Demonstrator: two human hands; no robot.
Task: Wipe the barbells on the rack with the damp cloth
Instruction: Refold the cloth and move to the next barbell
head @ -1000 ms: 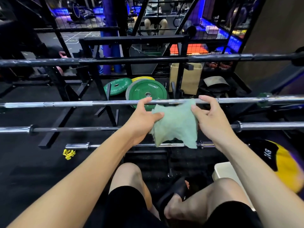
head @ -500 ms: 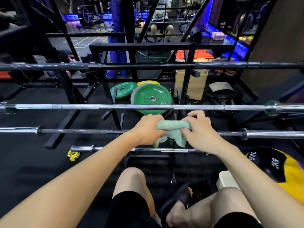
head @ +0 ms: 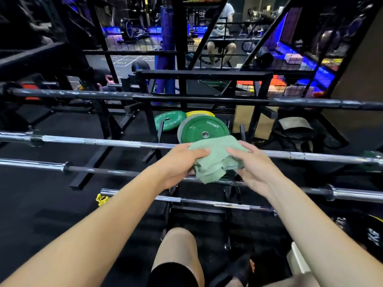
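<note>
1. Head view: the pale green, soft, folded cloth sits bunched between both hands, in front of the long chrome steel barbell that runs across the black steel rack.
2. The left hand has its grip closed on the cloth's left edge, thumb on top. The right hand holds the right side, fingers curled over the folds.
3. A darker black-shafted barbell lies just below the hands; a third, short chrome bar lies lower still, and a black bar higher up.
4. Green rubber weight plates stand behind the chrome bar.
5. Judgement: the cloth is light and limp, so it should wrap round a shaft easily; gripping it through the fold with one palm would give firm contact. The bars look heavy, stiff and smooth, likely to stay put under wiping.
</note>
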